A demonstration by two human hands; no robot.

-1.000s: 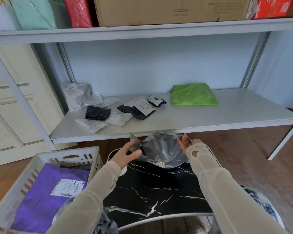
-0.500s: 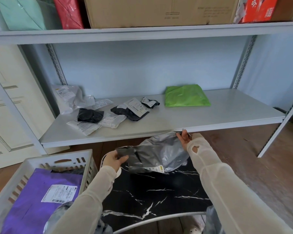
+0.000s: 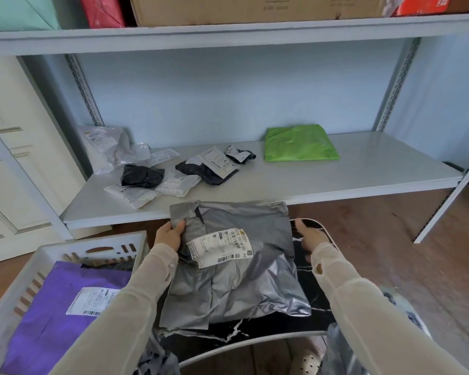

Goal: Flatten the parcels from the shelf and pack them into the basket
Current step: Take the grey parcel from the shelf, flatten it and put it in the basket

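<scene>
Black marble table point(image 3: 318, 299), grey parcel point(image 3: 236, 280) lying on it: left hand point(image 3: 170, 235) pinches its far-left corner, right hand point(image 3: 307, 235) at the right edge, fingers hidden. Best smooth outward from the middle before the basket point(image 3: 65, 249), near left.

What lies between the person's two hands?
Head view: the grey parcel fills the gap; the left hand grips its edge, the right hand is beside it.
</scene>
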